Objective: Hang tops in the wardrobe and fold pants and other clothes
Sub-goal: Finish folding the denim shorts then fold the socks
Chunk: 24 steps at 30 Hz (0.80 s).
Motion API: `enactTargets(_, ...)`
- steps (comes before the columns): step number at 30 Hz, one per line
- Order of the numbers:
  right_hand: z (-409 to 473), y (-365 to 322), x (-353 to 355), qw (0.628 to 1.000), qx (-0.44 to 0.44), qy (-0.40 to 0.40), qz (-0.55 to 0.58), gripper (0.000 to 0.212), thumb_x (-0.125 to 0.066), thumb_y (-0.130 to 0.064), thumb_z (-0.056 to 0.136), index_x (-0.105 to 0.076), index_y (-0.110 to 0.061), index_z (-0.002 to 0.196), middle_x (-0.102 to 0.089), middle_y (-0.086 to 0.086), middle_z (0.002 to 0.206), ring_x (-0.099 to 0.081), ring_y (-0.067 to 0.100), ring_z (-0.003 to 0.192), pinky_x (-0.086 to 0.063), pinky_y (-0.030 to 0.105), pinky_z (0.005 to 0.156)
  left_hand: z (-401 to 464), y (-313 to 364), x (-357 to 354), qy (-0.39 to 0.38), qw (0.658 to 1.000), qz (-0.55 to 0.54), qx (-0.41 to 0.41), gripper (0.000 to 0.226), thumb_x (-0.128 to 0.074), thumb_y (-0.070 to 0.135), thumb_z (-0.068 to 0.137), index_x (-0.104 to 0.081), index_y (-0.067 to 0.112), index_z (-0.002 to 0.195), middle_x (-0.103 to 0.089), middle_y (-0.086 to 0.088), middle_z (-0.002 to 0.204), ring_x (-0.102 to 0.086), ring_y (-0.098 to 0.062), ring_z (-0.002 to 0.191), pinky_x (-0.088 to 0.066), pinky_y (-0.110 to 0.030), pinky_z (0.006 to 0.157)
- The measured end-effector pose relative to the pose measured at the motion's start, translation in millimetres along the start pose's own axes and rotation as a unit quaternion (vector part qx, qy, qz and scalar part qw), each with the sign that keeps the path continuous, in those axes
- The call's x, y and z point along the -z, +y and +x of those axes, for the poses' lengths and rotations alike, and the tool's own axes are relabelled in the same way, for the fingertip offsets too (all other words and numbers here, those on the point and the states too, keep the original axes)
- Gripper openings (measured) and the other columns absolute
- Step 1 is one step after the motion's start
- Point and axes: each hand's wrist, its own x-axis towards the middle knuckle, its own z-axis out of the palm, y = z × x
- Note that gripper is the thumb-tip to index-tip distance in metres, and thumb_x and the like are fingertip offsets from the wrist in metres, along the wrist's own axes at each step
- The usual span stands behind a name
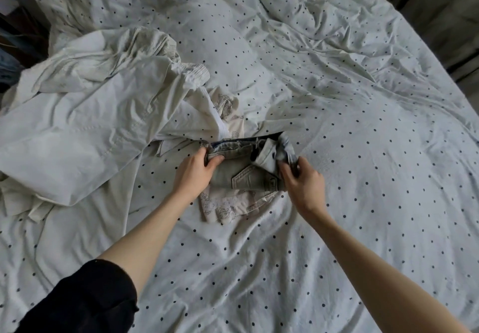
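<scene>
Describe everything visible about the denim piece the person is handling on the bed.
The denim garment is pale grey-blue, faded, folded into a compact rectangle. A stitched back pocket faces up, and the frayed waistband with darker inner lining lies along its far edge. The left hand grips its left edge; the right hand holds bunched fabric at its right end. It lies on a white printed garment on the polka-dot bedsheet.

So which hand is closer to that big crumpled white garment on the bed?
Left. The left hand grips the folded jeans at the edge beside the white garment; the right hand holds the jeans' far edge.
</scene>
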Motion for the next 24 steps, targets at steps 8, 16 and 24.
enactTargets(8, 37.4, 3.4, -23.6, 0.980, -0.090, -0.022, -0.174, 0.038, -0.044, -0.042, 0.097, -0.053, -0.005, 0.098, -0.066, 0.014, 0.081, -0.062, 0.031, 0.071, -0.048, 0.038, 0.060, -14.6, 21.7, -19.8, 0.145, 0.937, 0.148, -0.280, 0.037, -0.054, 0.028, 0.090, -0.047, 0.007, 0.119, -0.060, -0.014, 0.110, -0.058, -0.030, 0.098, -0.046, -0.040, 0.083)
enactTargets(16, 36.6, -13.8, -15.8, 0.987, -0.062, 0.002, -0.145, 0.054, -0.057, -0.025, 0.090, -0.033, -0.014, 0.137, -0.059, 0.011, 0.116, -0.056, 0.030, 0.107, -0.041, 0.041, 0.084, -2.6, 7.4, -61.6, -0.123, 0.889, 0.381, -0.222, 0.080, -0.038, 0.053, 0.093, 0.010, 0.021, 0.149, -0.001, -0.006, 0.159, 0.000, -0.027, 0.146, 0.012, -0.046, 0.113)
enactTargets(24, 14.8, 4.5, -26.1, 0.821, 0.255, -0.222, -0.461, 0.079, -0.049, -0.032, 0.092, 0.000, -0.016, 0.151, 0.007, 0.010, 0.159, 0.010, 0.027, 0.145, 0.012, 0.050, 0.113, -10.5, 10.7, -61.2, -0.030, 0.878, 0.387, -0.280, 0.066, -0.075, 0.028, 0.071, -0.053, 0.020, 0.133, -0.056, -0.001, 0.134, -0.053, -0.018, 0.123, -0.042, -0.039, 0.103)
